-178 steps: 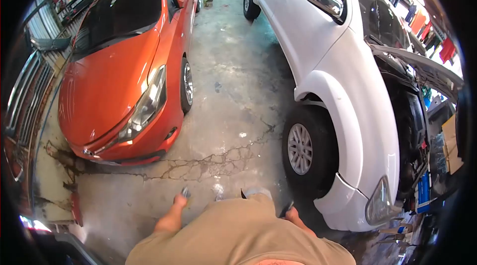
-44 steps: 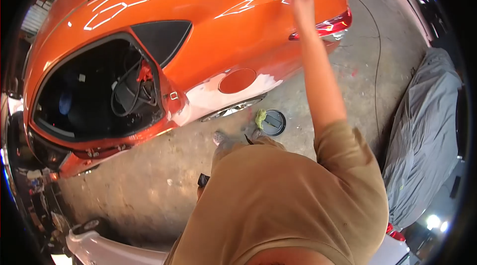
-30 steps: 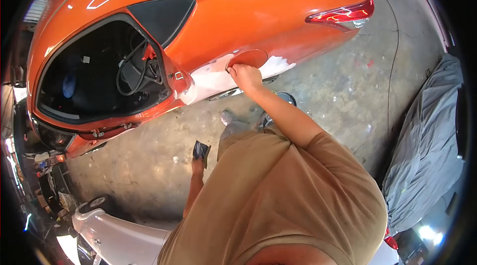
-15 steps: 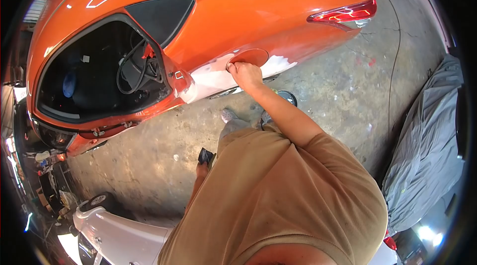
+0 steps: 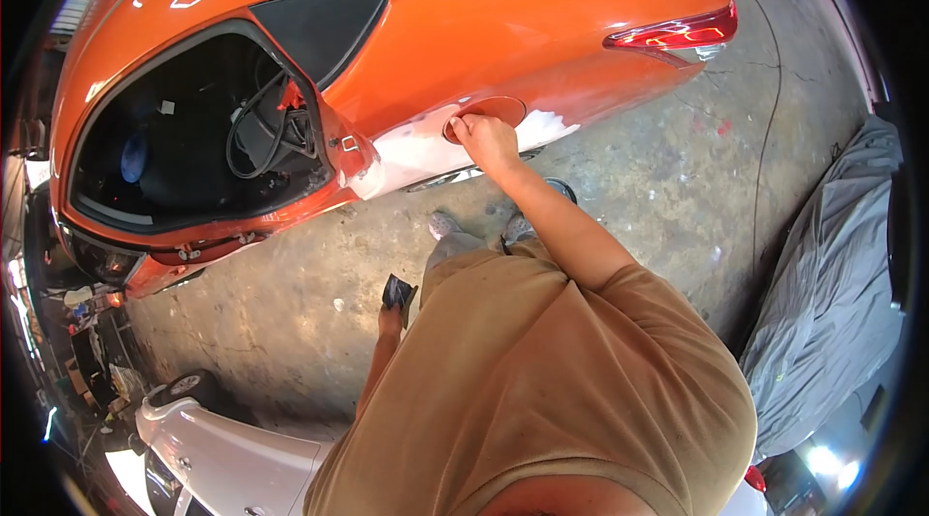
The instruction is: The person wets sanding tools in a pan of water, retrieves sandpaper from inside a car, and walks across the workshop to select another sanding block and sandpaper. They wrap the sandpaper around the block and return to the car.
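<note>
My right hand (image 5: pixel 489 142) is at the round fuel flap (image 5: pixel 500 110) on the side of an orange car (image 5: pixel 464 42). Its fingers are closed, with thumb and fingertips at the flap's left edge; whatever lies between them is hidden. Around the flap runs a white, primer-like patch (image 5: pixel 411 150) with uneven edges. Low beside my body, my left hand (image 5: pixel 390 321) grips a small black folded sheet (image 5: pixel 398 292), whose exact kind I cannot make out.
The car's open rear door (image 5: pixel 208 245) stands to the left, with a coiled hose (image 5: pixel 259 144) seen through its window. A grey covered vehicle (image 5: pixel 823 294) is at right, a white car (image 5: pixel 232 453) lower left. A cable (image 5: pixel 771 129) crosses the concrete floor (image 5: pixel 668 197).
My right hand has shifted slightly to the right along the flap, its fingers still closed at the left edge. My left hand has risen slightly with the black sheet.
</note>
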Demonstrator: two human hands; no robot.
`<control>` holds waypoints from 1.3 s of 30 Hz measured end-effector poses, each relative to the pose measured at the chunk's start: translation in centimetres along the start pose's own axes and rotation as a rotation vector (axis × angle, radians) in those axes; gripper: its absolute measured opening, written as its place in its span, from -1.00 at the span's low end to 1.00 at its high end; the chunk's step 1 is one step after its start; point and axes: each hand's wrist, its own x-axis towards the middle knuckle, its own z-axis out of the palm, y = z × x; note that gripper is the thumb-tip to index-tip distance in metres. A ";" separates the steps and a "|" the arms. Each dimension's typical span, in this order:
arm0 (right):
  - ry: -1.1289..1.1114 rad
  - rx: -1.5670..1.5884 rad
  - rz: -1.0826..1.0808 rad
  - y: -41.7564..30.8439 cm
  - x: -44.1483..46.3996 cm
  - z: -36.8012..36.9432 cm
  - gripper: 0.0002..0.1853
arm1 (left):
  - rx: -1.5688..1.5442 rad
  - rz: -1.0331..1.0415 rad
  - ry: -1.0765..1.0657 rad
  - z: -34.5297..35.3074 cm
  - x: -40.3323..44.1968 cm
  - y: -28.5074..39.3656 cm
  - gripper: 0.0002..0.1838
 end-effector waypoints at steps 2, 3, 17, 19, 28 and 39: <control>-0.027 -0.008 0.016 -0.3 0.2 -0.1 -0.61 | -0.022 0.017 -0.007 0.0 -0.2 0.2 -0.63; -0.013 -0.004 0.013 -0.5 0.2 -0.1 -0.60 | -0.039 0.028 -0.004 0.0 -0.3 0.3 -0.63; 0.058 -0.013 0.128 -1.4 -0.2 1.1 -0.65 | 0.005 0.091 -0.026 0.2 0.3 1.7 -0.60; 0.090 0.047 0.061 -0.6 -0.6 1.3 -0.66 | 0.025 0.059 -0.018 -0.1 -0.9 3.2 -0.61; 0.020 0.014 -0.003 -0.2 -0.2 0.4 -0.66 | -0.103 0.042 -0.026 0.6 1.1 -1.2 -0.63; 0.020 -0.028 0.041 -1.2 0.0 0.2 -0.65 | -0.114 0.100 -0.065 1.3 2.9 -4.1 -0.59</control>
